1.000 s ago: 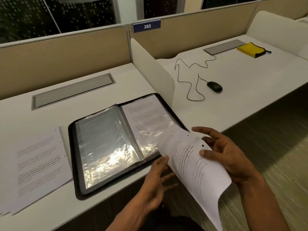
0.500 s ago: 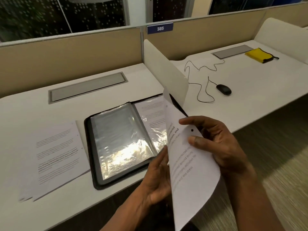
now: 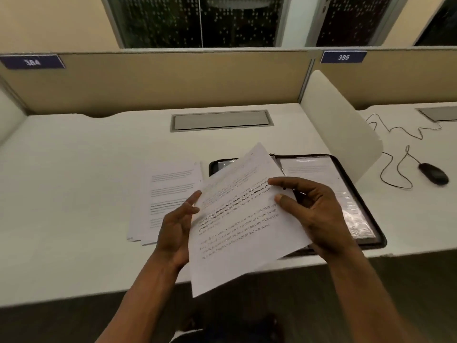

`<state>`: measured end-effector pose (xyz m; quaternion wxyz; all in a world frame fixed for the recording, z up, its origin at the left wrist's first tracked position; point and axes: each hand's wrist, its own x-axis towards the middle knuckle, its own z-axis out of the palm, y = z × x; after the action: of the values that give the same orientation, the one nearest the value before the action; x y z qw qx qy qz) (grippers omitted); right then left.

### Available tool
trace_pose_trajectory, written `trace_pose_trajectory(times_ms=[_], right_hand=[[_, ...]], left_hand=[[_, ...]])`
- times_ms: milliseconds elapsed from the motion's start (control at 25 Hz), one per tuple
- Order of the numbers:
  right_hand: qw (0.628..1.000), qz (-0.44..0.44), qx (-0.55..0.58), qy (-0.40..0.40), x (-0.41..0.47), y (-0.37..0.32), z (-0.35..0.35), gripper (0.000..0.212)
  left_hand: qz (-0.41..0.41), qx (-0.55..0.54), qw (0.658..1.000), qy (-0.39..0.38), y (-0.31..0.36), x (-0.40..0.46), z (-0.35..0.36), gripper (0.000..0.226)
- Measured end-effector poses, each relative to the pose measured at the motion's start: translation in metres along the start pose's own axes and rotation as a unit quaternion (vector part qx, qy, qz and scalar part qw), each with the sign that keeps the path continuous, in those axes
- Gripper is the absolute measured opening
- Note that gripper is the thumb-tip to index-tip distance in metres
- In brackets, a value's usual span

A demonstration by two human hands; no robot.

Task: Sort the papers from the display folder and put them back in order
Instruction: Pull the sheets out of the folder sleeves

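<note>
I hold a printed white sheet [image 3: 242, 219] in the air above the desk's front edge, tilted with its text slanting up to the right. My right hand [image 3: 314, 214] pinches its right edge between thumb and fingers. My left hand [image 3: 176, 226] lies against the sheet's left edge with straight fingers. Behind the sheet the black display folder [image 3: 358, 194] lies open on the desk, its clear sleeves glossy and a printed page in the right one. A loose stack of printed papers [image 3: 168, 194] lies on the desk left of the folder.
A white side divider [image 3: 338, 125] stands right of the folder. Beyond it lie a black mouse [image 3: 433, 173] and its looping cable [image 3: 395, 167]. A grey cable hatch [image 3: 221, 120] sits at the back of the white desk [image 3: 74, 184], under the beige partition.
The sheet has swung from upright and edge-on to face me, and moved left over the folder. My left hand shifted from under it to its left edge. The view turned left.
</note>
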<state>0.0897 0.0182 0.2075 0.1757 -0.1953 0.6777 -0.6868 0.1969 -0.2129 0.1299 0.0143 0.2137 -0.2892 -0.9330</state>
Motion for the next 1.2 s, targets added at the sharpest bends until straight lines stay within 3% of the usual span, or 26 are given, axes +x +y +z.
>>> trace_pose_trajectory(times_ms=[200, 360, 520, 680, 1000, 1200], right_hand=[[0.998, 0.055, -0.027, 0.027, 0.041, 0.053, 0.058, 0.027], [0.994, 0.039, -0.096, 0.026, 0.075, 0.102, 0.102, 0.030], [0.992, 0.100, -0.075, 0.032, 0.102, 0.147, 0.139, 0.032], [0.971, 0.171, -0.166, 0.000, 0.120, 0.183, 0.160, 0.041], [0.909, 0.125, -0.387, -0.093, 0.117, 0.200, 0.172, 0.062], [0.939, 0.087, -0.329, -0.046, 0.097, 0.197, 0.158, 0.047]], left_hand=[[0.152, 0.166, 0.964, 0.141, 0.056, 0.008, -0.063, 0.056], [0.233, 0.276, 0.917, 0.170, 0.099, 0.015, -0.089, 0.057], [0.220, 0.354, 0.884, 0.213, 0.127, 0.043, -0.131, 0.065], [0.169, 0.445, 0.838, 0.267, 0.120, 0.073, -0.168, 0.058], [0.180, 0.600, 0.725, 0.284, 0.096, 0.098, -0.191, 0.049], [0.211, 0.615, 0.679, 0.341, 0.080, 0.097, -0.193, 0.052]])
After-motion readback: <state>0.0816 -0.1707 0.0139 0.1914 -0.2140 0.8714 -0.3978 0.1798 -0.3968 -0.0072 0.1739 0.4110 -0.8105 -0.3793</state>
